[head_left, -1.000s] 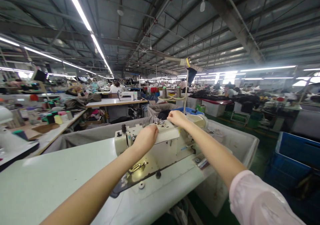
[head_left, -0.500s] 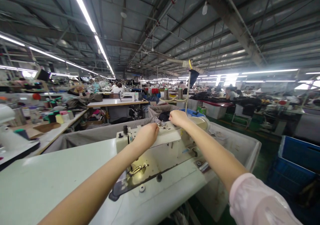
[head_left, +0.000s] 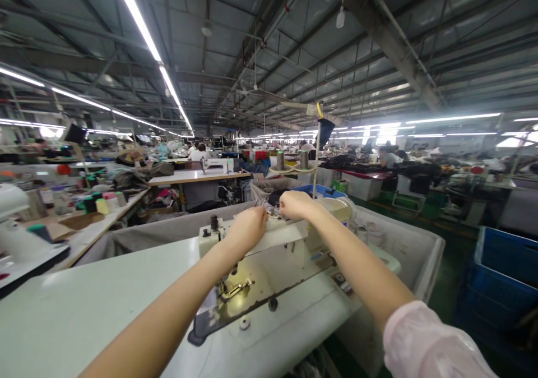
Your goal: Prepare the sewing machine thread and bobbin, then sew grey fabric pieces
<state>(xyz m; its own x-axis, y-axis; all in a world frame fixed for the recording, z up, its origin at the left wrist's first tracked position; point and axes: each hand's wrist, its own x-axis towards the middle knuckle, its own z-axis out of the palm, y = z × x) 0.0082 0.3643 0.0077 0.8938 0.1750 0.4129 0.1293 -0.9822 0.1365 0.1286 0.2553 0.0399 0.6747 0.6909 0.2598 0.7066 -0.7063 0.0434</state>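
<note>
In the head view, the cream metal sewing machine (head_left: pixel 273 268) stands on a smooth pale-green tabletop (head_left: pixel 105 294). The bare left hand (head_left: pixel 250 226) and bare right hand (head_left: pixel 295 204) curl inward at its top edge, near each other; whether they pinch anything, I cannot tell. 2 grey-brown thread cones (head_left: pixel 280 160) stand beyond. Any fine thread there could slip from loosely closed fingers, or snag on the machine's top fittings.

Both hands (head_left: pixel 249 229) over sewing machine (head_left: pixel 275 263)
</note>
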